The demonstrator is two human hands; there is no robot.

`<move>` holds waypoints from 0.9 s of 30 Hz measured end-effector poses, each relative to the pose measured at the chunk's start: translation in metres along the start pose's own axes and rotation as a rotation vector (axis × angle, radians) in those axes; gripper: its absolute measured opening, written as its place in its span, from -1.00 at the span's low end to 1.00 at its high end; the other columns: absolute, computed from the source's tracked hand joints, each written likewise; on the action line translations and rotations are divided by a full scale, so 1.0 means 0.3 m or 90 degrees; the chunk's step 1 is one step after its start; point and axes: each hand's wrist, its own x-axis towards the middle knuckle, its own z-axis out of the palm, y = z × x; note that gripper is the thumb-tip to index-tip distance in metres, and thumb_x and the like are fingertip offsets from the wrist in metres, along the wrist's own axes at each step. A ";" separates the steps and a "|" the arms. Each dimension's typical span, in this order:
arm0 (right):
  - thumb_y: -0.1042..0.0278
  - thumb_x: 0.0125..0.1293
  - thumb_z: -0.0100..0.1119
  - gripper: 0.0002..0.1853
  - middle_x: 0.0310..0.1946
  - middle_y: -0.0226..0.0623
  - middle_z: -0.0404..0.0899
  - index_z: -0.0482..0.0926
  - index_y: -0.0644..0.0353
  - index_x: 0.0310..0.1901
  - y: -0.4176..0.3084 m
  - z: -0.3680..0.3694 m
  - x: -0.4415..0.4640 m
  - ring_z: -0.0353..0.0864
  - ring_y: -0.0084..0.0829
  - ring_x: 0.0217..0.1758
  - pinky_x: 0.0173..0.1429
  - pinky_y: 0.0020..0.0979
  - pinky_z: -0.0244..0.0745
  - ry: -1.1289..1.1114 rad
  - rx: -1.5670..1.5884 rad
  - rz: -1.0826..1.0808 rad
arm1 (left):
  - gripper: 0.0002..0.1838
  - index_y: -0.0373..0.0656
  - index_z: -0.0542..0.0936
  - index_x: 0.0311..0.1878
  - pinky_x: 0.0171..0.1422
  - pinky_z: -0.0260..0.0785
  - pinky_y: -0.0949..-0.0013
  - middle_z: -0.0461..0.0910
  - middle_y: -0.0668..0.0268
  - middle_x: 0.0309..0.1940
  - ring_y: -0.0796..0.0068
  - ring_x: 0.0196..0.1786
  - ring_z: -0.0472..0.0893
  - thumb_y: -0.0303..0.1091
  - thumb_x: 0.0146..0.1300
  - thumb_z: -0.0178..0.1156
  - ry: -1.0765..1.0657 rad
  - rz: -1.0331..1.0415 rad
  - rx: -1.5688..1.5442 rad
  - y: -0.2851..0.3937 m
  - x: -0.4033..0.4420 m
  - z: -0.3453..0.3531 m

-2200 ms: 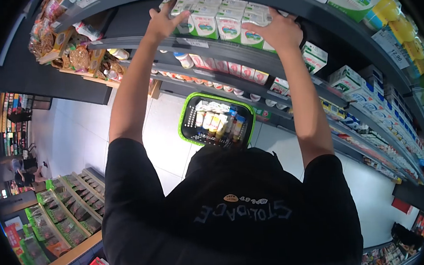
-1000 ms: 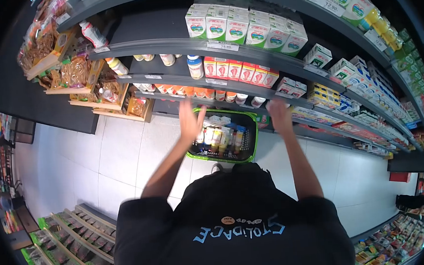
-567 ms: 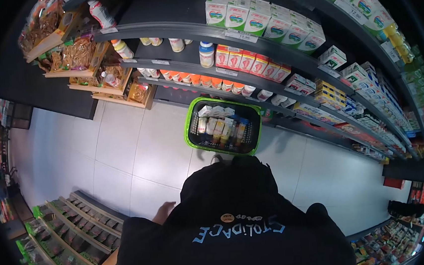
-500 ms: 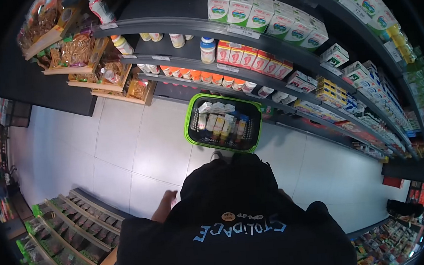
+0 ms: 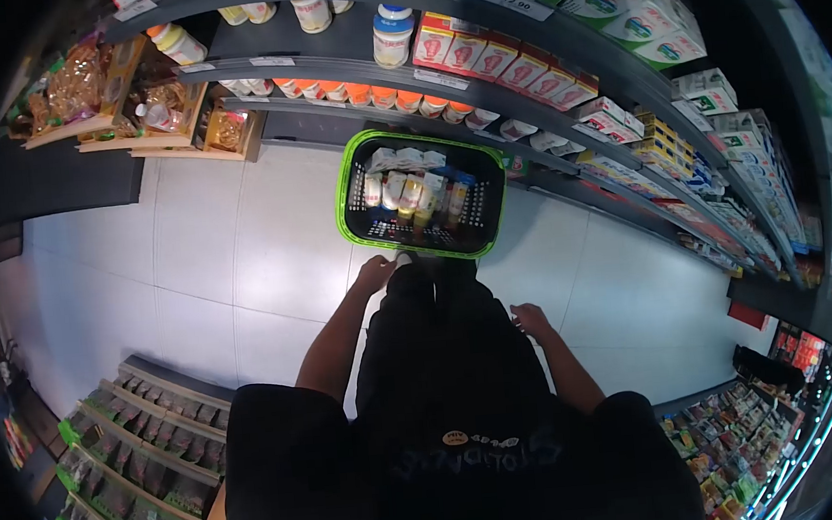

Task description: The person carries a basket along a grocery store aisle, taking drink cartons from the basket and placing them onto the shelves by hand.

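A black basket with a bright green rim [image 5: 344,187] stands on the floor before me. It holds several white-capped bottles [image 5: 411,197] with pale and yellow labels, and small white packs [image 5: 396,158] along its far side. My left hand [image 5: 374,275] hangs just short of the basket's near left corner, fingers loosely bent and apart, with nothing seen in them. Whether it touches the rim I cannot tell. Lower and to the right, beside my leg, my right hand [image 5: 531,320] is away from the basket. Its fingers are slightly spread and no held thing shows.
Shelves [image 5: 321,49] with bottles and boxes run along the far side and curve down the right. Wooden trays [image 5: 221,143] of bagged food stand at the upper left. A tiered rack [image 5: 147,438] of packets is at the lower left, and pale tiles [image 5: 190,239] cover the floor.
Both arms have come forward from beside my body, the left hand up toward the basket. The view has tilted and moved closer, so the shelves sit higher in it.
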 end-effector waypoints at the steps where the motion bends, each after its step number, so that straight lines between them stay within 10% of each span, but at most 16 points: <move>1: -0.04 0.22 0.22 -0.56 -0.47 -0.23 0.63 0.61 0.30 -0.29 0.028 0.021 0.001 0.60 -0.43 -0.43 -0.25 -0.39 0.49 0.000 -0.012 -0.007 | -0.49 -0.30 0.57 -0.12 -0.02 0.49 0.18 0.59 -0.12 -0.15 0.04 -0.08 0.62 0.05 0.20 0.15 -0.004 -0.023 0.124 -0.020 -0.006 0.001; 7: -0.02 0.22 0.24 -0.56 -0.47 -0.22 0.63 0.60 0.29 -0.21 0.137 0.131 0.152 0.61 -0.44 -0.45 -0.32 -0.41 0.51 -0.059 -0.010 0.090 | -0.31 -0.35 0.29 0.22 0.28 0.34 0.01 0.43 -0.19 0.14 -0.15 0.21 0.45 -0.01 0.17 0.13 -0.014 -0.348 0.189 -0.309 0.088 0.022; 16: -0.10 0.05 0.41 -0.28 -0.52 -0.41 0.45 0.37 0.13 0.15 0.093 -0.015 1.039 0.37 -0.58 -0.64 -0.67 -0.51 0.18 0.356 0.038 0.003 | -0.32 -0.30 0.30 0.16 0.23 0.30 -0.05 0.36 -0.17 0.09 -0.20 0.15 0.42 0.03 0.16 0.23 0.358 -0.207 0.098 -0.288 0.435 -0.103; 18: -0.21 -0.11 0.47 0.05 0.02 0.08 0.50 0.23 0.38 0.27 -0.078 -0.051 1.116 0.54 -0.10 0.06 0.07 -0.26 0.48 0.417 -0.050 -0.026 | -0.29 -0.30 0.30 0.16 0.24 0.28 -0.07 0.37 -0.12 0.09 -0.19 0.16 0.40 0.08 0.15 0.23 0.377 -0.203 0.156 -0.290 0.548 -0.141; 19: -0.23 -0.13 0.47 0.14 0.26 0.24 0.28 0.15 0.49 0.29 -0.173 -0.068 1.130 0.28 0.00 0.36 0.38 -0.25 0.21 0.387 -0.034 0.008 | -0.26 -0.31 0.30 0.16 0.25 0.26 -0.08 0.38 -0.10 0.11 -0.18 0.18 0.39 0.11 0.13 0.23 0.364 -0.194 0.191 -0.295 0.595 -0.161; 22: -0.40 -0.12 0.35 0.26 0.23 0.33 0.28 0.02 0.57 0.32 -0.259 -0.054 1.248 0.33 0.14 0.31 0.36 -0.21 0.24 0.400 0.030 -0.018 | -0.28 -0.34 0.36 0.07 0.17 0.35 -0.01 0.49 -0.11 0.01 -0.14 0.09 0.49 0.14 0.11 0.23 0.368 -0.175 0.244 -0.296 0.723 -0.201; 27: -0.39 -0.01 0.24 -0.04 0.02 0.12 0.54 0.40 0.39 0.17 -0.332 0.082 1.245 0.49 -0.03 0.19 0.28 -0.21 0.31 0.348 0.259 -0.054 | -0.37 -0.30 0.47 -0.05 0.04 0.43 0.07 0.63 -0.08 -0.21 -0.06 -0.06 0.61 0.12 0.09 0.27 0.431 -0.232 0.130 -0.291 0.800 -0.211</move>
